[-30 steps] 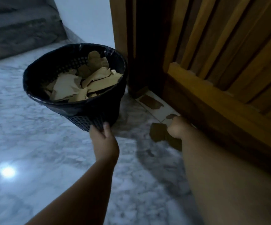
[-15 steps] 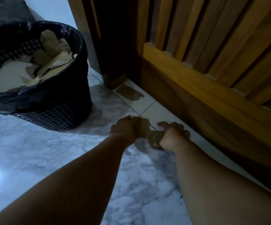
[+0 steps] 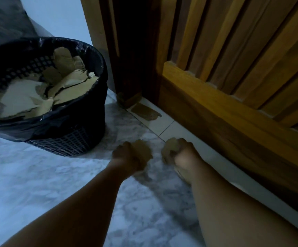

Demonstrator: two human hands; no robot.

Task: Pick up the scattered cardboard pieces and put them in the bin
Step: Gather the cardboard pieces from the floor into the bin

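both hands are clamped on cardboard: left hand grips a torn brown piece low over the marble floor, and right hand clutches a second crumpled piece just beside it at its 3 o'clock, near the wooden door. one flat scrap lies on the pale tile at the hands' 12 o'clock, by the foot of the door frame. the bin, already holding a heap of cardboard, stands at 10 o'clock from the hands, near but apart. the gathering step looks to be in hand. the next move calls for lifting both pieces over the rim and releasing them, then reaching for the flat scrap, whose edge may need prying up.
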